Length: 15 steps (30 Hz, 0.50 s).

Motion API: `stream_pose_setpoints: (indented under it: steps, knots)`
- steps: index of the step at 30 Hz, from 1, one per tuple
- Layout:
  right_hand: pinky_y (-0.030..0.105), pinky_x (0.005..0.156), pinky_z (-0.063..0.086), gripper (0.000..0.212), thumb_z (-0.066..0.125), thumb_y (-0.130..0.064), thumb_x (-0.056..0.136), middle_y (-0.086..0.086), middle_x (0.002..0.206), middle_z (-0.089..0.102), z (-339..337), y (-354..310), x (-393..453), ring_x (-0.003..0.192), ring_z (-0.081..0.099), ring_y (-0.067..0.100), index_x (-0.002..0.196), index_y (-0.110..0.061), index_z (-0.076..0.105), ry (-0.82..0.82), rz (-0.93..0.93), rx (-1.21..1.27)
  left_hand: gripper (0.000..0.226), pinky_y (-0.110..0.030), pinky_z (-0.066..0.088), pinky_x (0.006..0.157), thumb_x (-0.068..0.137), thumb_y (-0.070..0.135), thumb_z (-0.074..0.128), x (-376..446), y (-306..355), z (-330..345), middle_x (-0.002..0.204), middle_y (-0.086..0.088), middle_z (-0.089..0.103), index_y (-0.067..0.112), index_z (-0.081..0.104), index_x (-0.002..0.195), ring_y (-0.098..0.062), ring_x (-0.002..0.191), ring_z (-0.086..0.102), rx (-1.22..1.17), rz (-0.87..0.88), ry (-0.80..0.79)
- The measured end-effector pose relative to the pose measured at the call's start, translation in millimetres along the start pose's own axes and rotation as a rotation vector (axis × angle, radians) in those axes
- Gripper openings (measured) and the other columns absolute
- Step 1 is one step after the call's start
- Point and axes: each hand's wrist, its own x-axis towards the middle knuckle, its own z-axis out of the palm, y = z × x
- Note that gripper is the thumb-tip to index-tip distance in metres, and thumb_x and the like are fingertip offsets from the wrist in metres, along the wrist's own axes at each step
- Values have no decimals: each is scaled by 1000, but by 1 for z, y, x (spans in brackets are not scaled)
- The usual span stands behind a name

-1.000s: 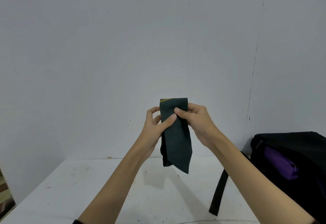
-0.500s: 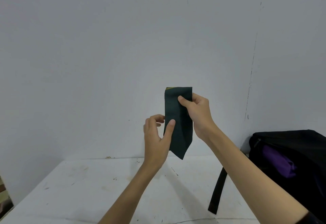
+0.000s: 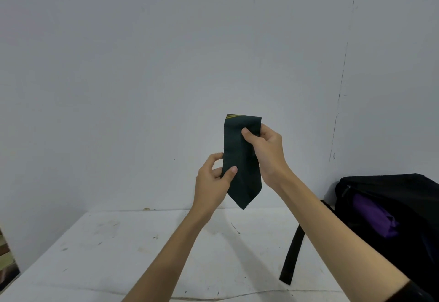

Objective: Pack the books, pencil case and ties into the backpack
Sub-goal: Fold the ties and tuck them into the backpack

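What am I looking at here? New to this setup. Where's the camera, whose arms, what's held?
No robot here: a person works with bare hands, and the one camera sits on their head, looking forward and down, so the arms reach in from the bottom. Both hands hold a folded dark green tie up in front of the wall: the right hand pinches it near the top, the left hand pinches its lower left edge. Below is a scuffed white table. At the right stands an open black backpack with something purple inside, its strap trailing on the table.
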Motion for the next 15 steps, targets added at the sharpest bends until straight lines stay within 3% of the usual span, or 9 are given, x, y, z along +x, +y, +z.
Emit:
stream_pose_setpoints:
  steps: [3,8,11,15]
  knots:
    - [33,80,53,12,57,-12,93,1,93,69,-2,2,-1,87,63,17,94,-19,66,-11,-2,3,15,-19,50,77,90,24,61,5,4,-4,101,7,67,19,62,104,-13,96,61,118,89,24]
    - [33,81,52,14,56,-10,93,4,96,70,-2,4,-4,87,64,18,100,-16,67,-74,9,32,16,-32,47,93,87,20,65,13,14,-11,117,7,56,22,65,104,-12,110,55,76,69,37]
    - [31,80,52,16,55,-8,92,4,96,70,-2,3,-4,89,64,18,100,-14,67,-123,28,64,14,-33,53,88,90,10,61,14,19,-15,108,-1,67,18,60,101,-19,100,64,-83,-35,-64]
    - [33,82,53,17,59,-10,90,6,99,70,-2,3,-5,91,65,19,105,-11,66,-175,26,63,22,-38,54,82,88,10,64,16,19,-16,96,-7,71,17,47,100,-23,88,67,-139,-64,-21]
